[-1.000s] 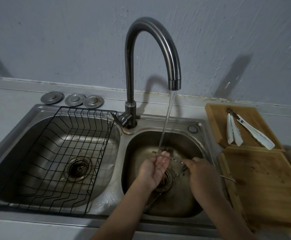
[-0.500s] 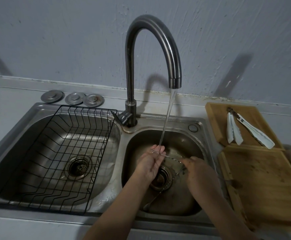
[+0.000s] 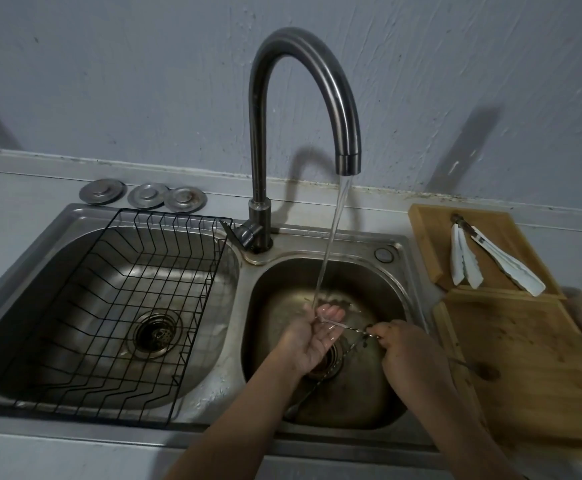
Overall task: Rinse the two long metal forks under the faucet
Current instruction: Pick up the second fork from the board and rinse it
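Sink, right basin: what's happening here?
A person is rinsing long metal forks under the running faucet. The right hand holds one fork by its handle; the left hand rubs its prong end in the stream. A second fork lies slanted across the right basin, under the hands. The wire rack in the left basin holds nothing.

Dark steel faucet (image 3: 303, 98), silver sink (image 3: 241, 271), black wire rack (image 3: 116, 306), tan wooden boards (image 3: 525, 358), grey wall (image 3: 109, 81), white tongs (image 3: 511, 268).
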